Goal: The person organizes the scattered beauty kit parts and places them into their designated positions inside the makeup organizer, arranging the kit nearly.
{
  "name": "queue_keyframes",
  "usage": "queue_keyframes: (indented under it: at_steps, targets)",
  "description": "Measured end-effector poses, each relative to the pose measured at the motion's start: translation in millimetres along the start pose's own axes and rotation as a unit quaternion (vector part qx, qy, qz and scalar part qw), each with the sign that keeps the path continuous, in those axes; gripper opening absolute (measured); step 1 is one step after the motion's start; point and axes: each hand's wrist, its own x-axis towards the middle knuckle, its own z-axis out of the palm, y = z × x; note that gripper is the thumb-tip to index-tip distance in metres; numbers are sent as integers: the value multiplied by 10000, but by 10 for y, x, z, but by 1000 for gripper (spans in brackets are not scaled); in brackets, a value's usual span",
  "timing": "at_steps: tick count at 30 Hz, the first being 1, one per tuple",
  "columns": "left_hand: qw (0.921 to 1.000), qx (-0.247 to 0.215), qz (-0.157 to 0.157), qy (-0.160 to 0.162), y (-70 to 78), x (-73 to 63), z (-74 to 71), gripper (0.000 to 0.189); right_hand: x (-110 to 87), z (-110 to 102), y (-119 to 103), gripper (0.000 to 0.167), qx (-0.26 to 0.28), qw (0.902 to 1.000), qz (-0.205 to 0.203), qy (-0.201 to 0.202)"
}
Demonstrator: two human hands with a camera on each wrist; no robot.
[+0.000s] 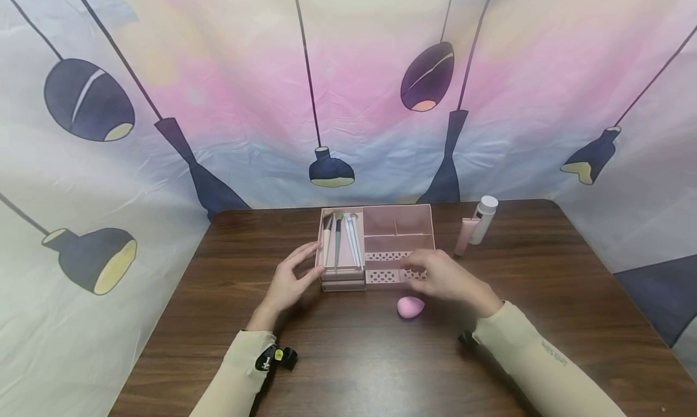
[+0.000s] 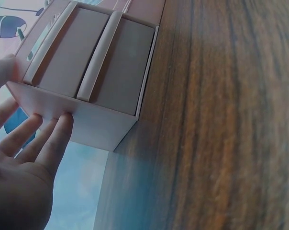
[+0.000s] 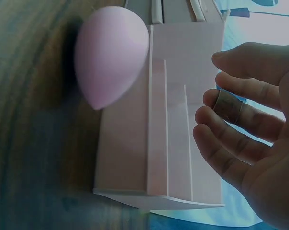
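Observation:
A pink makeup organizer (image 1: 397,212) stands on the table, with several makeup brushes (image 1: 337,241) lying in its left top section. Two drawers (image 2: 123,67) show on its front in the left wrist view. My left hand (image 1: 287,285) touches the organizer's left side, fingertips against the wall and thumb near the front corner. Over the right-hand compartments hovers my right hand (image 1: 449,278); in the right wrist view its fingers (image 3: 230,136) bend loosely, apart from the organizer, with nothing held. A pink teardrop makeup sponge (image 1: 411,307) lies in front of the organizer.
Right of the organizer, a white bottle (image 1: 484,220) and a pink tube (image 1: 466,236) stand side by side. The brown wooden table (image 1: 348,368) ends at a fabric backdrop (image 1: 261,163) printed with lamps.

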Motion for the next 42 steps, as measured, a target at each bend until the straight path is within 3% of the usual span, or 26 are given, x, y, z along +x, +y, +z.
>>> queue_keyframes:
  at_steps: [4,11,18,20,30,42]
  targets:
    - [10000,-84,3,32,-115,2,18,51,-34,40,-14,23,26,9999,-116,-80]
    - [10000,44,9,-31,3,-2,-4,50,-87,82,-62,29,33,9993,-77,-359]
    - [10000,-9,31,89,-338,20,49,52,-154,142,-61,32,-99,9981,-99,-596]
    - [9999,9,61,109,-369,20,50,52,-173,158,-54,32,-73,9980,-133,-612]
    - [9997,-205,26,92,-400,17,48,50,-263,281,-30,31,-300,9968,-181,-716]
    - [9996,-226,85,129,-397,16,54,50,-295,364,-56,23,-109,9970,-152,-752]
